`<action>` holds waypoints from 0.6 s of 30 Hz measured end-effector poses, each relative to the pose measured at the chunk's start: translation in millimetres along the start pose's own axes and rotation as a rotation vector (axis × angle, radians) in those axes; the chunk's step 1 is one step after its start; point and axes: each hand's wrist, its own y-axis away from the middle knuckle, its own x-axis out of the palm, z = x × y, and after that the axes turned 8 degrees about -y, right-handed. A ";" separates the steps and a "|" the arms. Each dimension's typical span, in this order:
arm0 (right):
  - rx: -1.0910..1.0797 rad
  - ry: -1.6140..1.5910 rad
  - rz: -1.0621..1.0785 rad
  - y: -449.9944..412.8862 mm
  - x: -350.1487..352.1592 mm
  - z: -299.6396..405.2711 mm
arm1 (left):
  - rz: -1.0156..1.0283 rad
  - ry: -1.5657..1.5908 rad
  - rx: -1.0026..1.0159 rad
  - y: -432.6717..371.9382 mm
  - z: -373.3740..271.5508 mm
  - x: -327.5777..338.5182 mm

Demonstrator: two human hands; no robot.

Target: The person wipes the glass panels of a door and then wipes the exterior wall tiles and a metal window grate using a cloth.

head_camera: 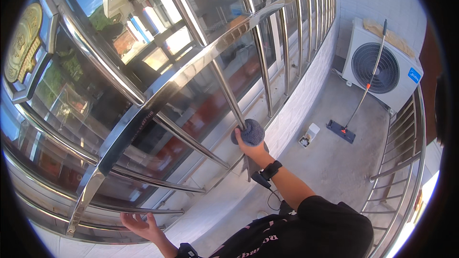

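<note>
Near the middle, my right hand [250, 147] grips a grey cloth [254, 132] wrapped around the lower part of a vertical stainless steel bar [226, 95] of the window grille. Part of the cloth hangs below the hand. At the lower left, my left hand [140, 225] has its fingers raised and apart beside the lower end of another bar [143, 209]; whether the fingertips touch it I cannot tell. A flat steel crossbar [186, 70] runs across the grille, with window glass behind it.
An outdoor air conditioner unit [380, 64] stands at the upper right, with a flat mop [340, 131] leaning against it. A small open white box [304, 141] lies on the concrete floor [322, 165]. A metal railing [405, 172] borders the right side; a white brick wall [294, 125] runs below the grille.
</note>
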 end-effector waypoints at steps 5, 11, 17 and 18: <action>0.104 -0.087 0.199 -7.0 -24.4 15.3 | 0.283 0.234 -0.289 3.7 7.5 20.2; -0.007 -0.284 0.160 -49.6 -71.4 54.4 | -0.050 0.288 -0.503 -6.2 3.0 41.3; -0.373 -0.025 0.135 -166.5 -60.7 103.8 | -0.084 0.206 -0.474 -2.7 3.4 45.0; -0.346 -0.102 0.129 -183.7 -51.9 106.5 | -0.055 0.236 -0.450 -2.3 7.0 44.4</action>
